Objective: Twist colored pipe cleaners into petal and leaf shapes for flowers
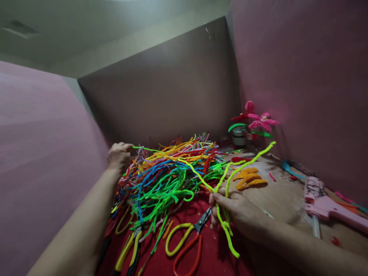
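Note:
At the left edge of a big heap of coloured pipe cleaners (pixel 169 176), my left hand (pixel 119 156) is closed, its fingertips on the end of a bright green pipe cleaner (pixel 145 148) that stretches across the pile. My right hand (pixel 230 203), in front of the heap, grips several yellow-green pipe cleaners (pixel 230 184). These fan out above the fist and hang below it, some of them bent. Just left of that hand lie scissors (pixel 198 226) with one yellow and one red handle loop, on a red cloth (pixel 218 249). The right fingertips overlap the blade tips in view.
Yellow-and-black pliers (pixel 129 249) lie at the front left. On the right are orange fuzzy pieces (pixel 251 179) and a pink glue gun (pixel 330 211). Behind them, pink pipe-cleaner flowers (pixel 263 122) stand by a grey pot (pixel 239 137). Panels enclose the back and sides.

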Demonstrator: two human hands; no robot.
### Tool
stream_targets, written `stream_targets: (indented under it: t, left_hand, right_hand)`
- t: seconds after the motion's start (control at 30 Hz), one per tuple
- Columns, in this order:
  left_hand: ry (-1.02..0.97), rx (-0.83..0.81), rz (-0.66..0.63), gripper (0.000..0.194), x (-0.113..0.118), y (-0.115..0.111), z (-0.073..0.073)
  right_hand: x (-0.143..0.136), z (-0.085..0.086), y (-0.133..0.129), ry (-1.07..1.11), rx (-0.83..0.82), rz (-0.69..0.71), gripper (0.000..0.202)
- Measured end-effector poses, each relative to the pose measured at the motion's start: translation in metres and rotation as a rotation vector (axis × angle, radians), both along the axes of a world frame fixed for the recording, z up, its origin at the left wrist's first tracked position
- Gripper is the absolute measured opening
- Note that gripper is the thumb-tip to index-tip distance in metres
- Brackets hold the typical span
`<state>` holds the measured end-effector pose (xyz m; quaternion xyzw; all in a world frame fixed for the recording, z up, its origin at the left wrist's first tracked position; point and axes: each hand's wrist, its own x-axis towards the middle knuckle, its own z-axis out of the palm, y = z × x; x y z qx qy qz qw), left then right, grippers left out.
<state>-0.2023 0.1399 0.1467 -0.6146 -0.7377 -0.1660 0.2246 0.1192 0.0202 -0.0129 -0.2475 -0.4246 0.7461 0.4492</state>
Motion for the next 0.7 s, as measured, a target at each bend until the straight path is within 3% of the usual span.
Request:
stream_targets:
  t: [0.2,0.3,0.4,0.7]
  left_hand:
    - [0.156,-0.076,0.145,0.026,-0.009,-0.009,0.049]
    - [0.165,-0.053,0.21,0.032,-0.007,-0.014,0.063]
    - [0.167,-0.075,0.165,0.03,-0.004,-0.016,0.062]
    - [0.099,-0.055,0.114,0.039,-0.018,-0.022,0.037]
  right_hand:
    - [0.0,0.003,-0.002,0.053,-0.018,0.044,0.026]
    - [0.0,0.001,-0.003,0.059,-0.015,0.055,0.025]
    - [-0.001,-0.001,-0.006,0.032,-0.042,0.071,0.026]
    - [0.0,0.0,-0.009,-0.05,-0.06,0.074,0.025]
